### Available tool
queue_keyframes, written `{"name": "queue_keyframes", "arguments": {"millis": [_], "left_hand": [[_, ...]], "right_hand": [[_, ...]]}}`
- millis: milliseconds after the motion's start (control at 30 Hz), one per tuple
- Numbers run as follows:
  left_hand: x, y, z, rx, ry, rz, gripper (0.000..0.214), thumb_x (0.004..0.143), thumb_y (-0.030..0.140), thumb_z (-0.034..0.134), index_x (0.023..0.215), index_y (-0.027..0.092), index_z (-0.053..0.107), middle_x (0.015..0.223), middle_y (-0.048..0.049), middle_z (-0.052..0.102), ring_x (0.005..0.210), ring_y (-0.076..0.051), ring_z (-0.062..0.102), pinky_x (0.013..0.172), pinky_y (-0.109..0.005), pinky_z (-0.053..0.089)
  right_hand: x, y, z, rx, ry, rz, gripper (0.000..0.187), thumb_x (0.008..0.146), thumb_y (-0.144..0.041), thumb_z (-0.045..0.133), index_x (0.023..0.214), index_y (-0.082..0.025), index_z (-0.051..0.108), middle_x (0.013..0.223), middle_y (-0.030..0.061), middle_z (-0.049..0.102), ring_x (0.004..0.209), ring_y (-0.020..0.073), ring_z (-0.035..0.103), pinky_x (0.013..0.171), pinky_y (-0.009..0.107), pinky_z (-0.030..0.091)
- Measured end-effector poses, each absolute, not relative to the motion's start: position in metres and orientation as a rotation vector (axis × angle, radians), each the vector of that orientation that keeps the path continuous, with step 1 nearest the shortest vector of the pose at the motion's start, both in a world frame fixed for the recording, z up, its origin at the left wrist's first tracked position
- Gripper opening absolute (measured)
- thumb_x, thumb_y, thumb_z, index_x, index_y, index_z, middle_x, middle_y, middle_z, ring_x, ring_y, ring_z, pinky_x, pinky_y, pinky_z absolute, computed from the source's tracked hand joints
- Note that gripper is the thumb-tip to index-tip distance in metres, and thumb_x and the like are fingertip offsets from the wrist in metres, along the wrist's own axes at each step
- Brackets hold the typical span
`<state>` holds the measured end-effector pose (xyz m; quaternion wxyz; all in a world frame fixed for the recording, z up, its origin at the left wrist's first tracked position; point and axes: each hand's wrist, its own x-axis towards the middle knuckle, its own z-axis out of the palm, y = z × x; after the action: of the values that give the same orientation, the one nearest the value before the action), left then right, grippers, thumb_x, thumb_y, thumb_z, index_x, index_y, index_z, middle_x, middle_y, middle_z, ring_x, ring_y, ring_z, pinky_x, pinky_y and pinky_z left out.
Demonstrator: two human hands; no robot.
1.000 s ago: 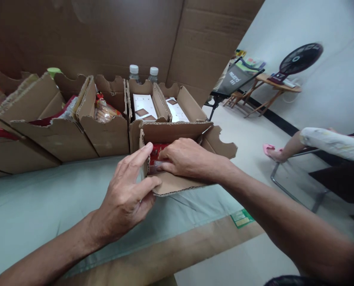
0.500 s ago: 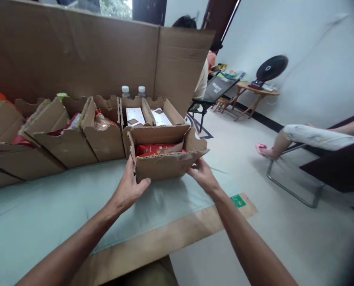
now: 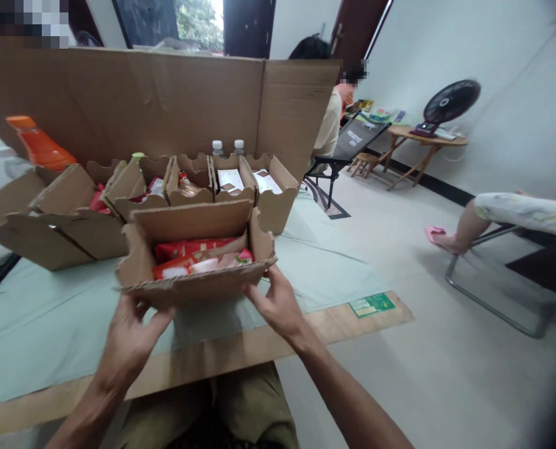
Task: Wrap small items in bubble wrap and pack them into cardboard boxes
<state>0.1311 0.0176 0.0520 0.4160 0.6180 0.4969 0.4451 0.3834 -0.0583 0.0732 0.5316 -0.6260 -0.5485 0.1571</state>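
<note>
Between my hands is an open cardboard box [image 3: 193, 292] with red packets [image 3: 193, 249] and some paler pieces inside. My left hand [image 3: 130, 337] grips its lower left corner, the thumb along the near wall and the other fingers partly hidden under the box. On the opposite side my right hand [image 3: 275, 299] holds the lower right corner in the same way. The box is tilted, its open top facing me, in front of a row of similar cardboard boxes [image 3: 278, 202]. White cartons [image 3: 231, 181] show in two of those.
A tall cardboard panel [image 3: 165, 100] stands behind the row, with an orange bottle [image 3: 41, 143] at its left. The table [image 3: 306, 262] has a pale green cover and wooden front edge. People sit beyond; a fan [image 3: 450, 103] stands on a side table at right.
Both hands have brought the cardboard box left and closer to me, away from the row's right end. My view has shifted too, showing more of the table's front edge.
</note>
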Motion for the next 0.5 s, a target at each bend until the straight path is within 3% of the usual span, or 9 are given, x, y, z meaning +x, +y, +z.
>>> {"name": "queue_keyframes", "arguments": {"millis": [167,267,367,500], "left_hand": [[0.156,-0.010,0.042,1.762,1.005,1.111,0.065,0.090,0.041,0.070,0.147,0.020,0.046,0.139,-0.0172,0.063,0.138,-0.036,0.056,0.119,-0.058,0.043],[0.141,-0.041,0.023,1.739,1.079,1.057,0.064,0.094,0.042,0.065,0.151,0.023,0.044,0.143,-0.0182,0.060,0.142,-0.038,0.052,0.119,-0.063,0.041],[0.122,-0.054,0.015,1.685,1.185,0.999,0.064,0.096,0.043,0.063,0.153,0.026,0.042,0.149,-0.0174,0.054,0.145,-0.040,0.047,0.121,-0.067,0.036],[0.128,-0.058,0.016,1.773,1.105,0.991,0.084,0.095,0.033,0.063,0.165,0.030,0.016,0.161,-0.0173,0.042,0.152,-0.040,0.040,0.121,-0.064,0.039]], "right_hand": [[0.395,-0.091,0.063,-1.648,-1.100,0.260,0.017,0.087,-0.042,0.067,0.089,-0.025,0.065,0.089,0.0083,0.072,0.088,0.0293,0.067,0.075,0.042,0.057],[0.388,-0.109,0.054,-1.652,-1.092,0.252,0.028,0.087,-0.044,0.070,0.107,-0.025,0.067,0.108,0.0116,0.072,0.110,0.0338,0.066,0.095,0.049,0.055],[0.374,-0.093,0.045,-1.547,-1.144,0.400,0.044,0.089,-0.048,0.068,0.127,-0.025,0.063,0.128,0.0125,0.069,0.125,0.0323,0.062,0.109,0.048,0.050],[0.383,-0.059,0.031,-1.464,-1.041,0.397,0.050,0.101,-0.057,0.045,0.137,-0.025,0.061,0.139,0.0102,0.066,0.136,0.0279,0.057,0.117,0.046,0.044]]}}
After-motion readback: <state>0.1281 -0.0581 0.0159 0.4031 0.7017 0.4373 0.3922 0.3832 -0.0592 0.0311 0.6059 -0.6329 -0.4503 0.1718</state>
